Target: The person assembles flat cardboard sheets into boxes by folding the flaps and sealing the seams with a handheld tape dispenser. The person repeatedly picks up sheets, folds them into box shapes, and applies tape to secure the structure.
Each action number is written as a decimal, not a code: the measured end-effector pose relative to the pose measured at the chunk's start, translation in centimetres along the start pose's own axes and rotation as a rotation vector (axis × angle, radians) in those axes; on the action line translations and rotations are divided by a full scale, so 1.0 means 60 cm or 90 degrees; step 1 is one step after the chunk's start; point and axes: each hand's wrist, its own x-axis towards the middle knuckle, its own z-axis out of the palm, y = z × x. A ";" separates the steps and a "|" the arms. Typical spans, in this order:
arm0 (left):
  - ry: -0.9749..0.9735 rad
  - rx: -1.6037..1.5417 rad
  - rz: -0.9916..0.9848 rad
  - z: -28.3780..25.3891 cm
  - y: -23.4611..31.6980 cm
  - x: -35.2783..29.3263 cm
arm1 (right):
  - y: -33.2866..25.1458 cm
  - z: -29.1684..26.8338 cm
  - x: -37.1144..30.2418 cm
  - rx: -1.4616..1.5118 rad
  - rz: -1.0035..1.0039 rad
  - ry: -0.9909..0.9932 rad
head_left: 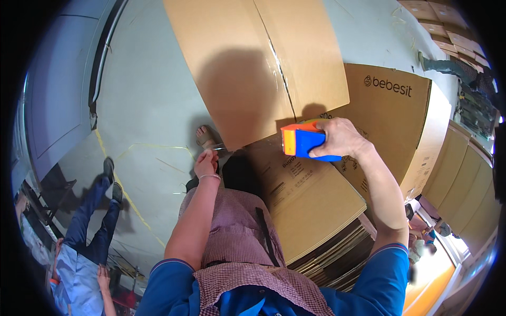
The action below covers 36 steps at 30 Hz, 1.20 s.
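My right hand [340, 136] grips a blue and orange tape dispenser [310, 143], held above the near edge of a large brown carton [316, 63]. Shiny clear tape [274, 59] shows along parts of the dark seam down the carton's top. My left hand [206, 162] is closed in a pinch beside the carton's near left corner. From its fingertips a short, glossy strip of clear tape [222, 150] reaches toward that corner; its far end is hard to make out. Below the dispenser lies a stack of flattened cardboard cartons [321, 210].
A printed brown carton [390, 105] stands to the right of the stack. At the lower left, another person [79, 268] in a light blue top stands on the grey floor [142, 100]. Piled cartons [448, 26] fill the far right, where another person's leg [443, 67] shows.
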 end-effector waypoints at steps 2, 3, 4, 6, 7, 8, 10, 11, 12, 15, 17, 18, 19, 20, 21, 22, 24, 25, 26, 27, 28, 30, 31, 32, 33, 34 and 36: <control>0.025 0.025 0.030 0.019 -0.026 0.020 | -0.006 0.017 0.023 -0.051 0.030 -0.016; 0.048 0.050 0.058 0.036 -0.040 0.024 | -0.012 0.023 0.034 -0.083 0.048 -0.024; 0.070 0.075 0.086 0.047 -0.050 0.028 | -0.017 0.029 0.043 -0.115 0.066 -0.032; 0.030 0.111 0.130 0.028 -0.088 0.082 | -0.035 0.040 0.054 -0.128 0.058 -0.011; 0.083 0.187 0.140 0.025 -0.093 0.098 | -0.039 0.050 0.055 -0.123 0.062 0.007; 0.135 0.264 0.151 0.020 -0.093 0.107 | -0.041 0.058 0.055 -0.117 0.067 0.026; 0.256 0.624 0.180 0.068 0.007 -0.013 | -0.013 0.072 0.048 -0.074 0.081 0.028; 0.220 0.645 0.539 0.021 -0.009 0.017 | -0.019 0.060 0.048 -0.069 0.071 0.029; 0.080 0.589 0.692 0.042 0.016 -0.036 | -0.013 0.063 0.047 -0.052 0.078 0.028; -0.331 0.857 0.992 0.128 0.044 -0.115 | -0.012 0.061 0.046 -0.008 0.003 0.119; -0.437 1.037 0.986 0.185 0.027 -0.132 | -0.002 0.074 0.044 -0.028 -0.015 0.187; -0.414 1.099 0.980 0.200 0.023 -0.127 | 0.003 0.079 0.045 -0.028 -0.034 0.196; -0.387 1.159 0.973 0.208 0.015 -0.118 | 0.006 0.077 0.046 -0.057 -0.001 0.151; -0.355 1.221 0.957 0.209 0.002 -0.105 | 0.004 0.072 0.049 -0.084 0.027 0.099; -0.319 1.238 1.007 0.206 -0.005 -0.097 | 0.004 0.084 0.053 -0.067 0.037 0.077; -0.303 1.253 1.014 0.202 -0.011 -0.089 | 0.004 0.092 0.056 -0.061 0.043 0.063; -0.260 1.280 1.025 0.198 -0.013 -0.085 | -0.003 0.094 0.056 -0.052 0.048 0.035; -0.252 1.266 1.042 0.190 -0.013 -0.077 | -0.005 0.092 0.053 -0.055 0.031 0.012; -0.248 1.252 1.060 0.176 -0.010 -0.065 | -0.010 0.104 0.051 -0.038 0.005 0.037; -0.241 1.241 1.076 0.160 -0.004 -0.056 | -0.018 0.121 0.051 -0.021 -0.025 0.063; -0.246 1.209 1.108 0.144 0.000 -0.048 | -0.026 0.135 0.050 -0.004 -0.054 0.088; -0.252 1.143 1.167 0.114 0.014 -0.038 | -0.054 0.139 0.045 0.024 -0.084 0.070; -0.282 1.143 1.183 0.102 0.023 -0.033 | -0.062 0.142 0.042 0.040 -0.097 0.061; -0.287 1.137 1.174 0.099 0.024 -0.032 | -0.061 0.148 0.040 0.033 -0.105 0.067; -0.293 1.130 1.166 0.097 0.025 -0.031 | -0.060 0.155 0.040 0.026 -0.112 0.074; -0.298 1.124 1.157 0.095 0.025 -0.030 | -0.060 0.162 0.039 0.019 -0.119 0.081; -0.296 1.115 1.187 0.097 0.021 -0.027 | -0.036 0.166 0.024 -0.020 -0.145 0.136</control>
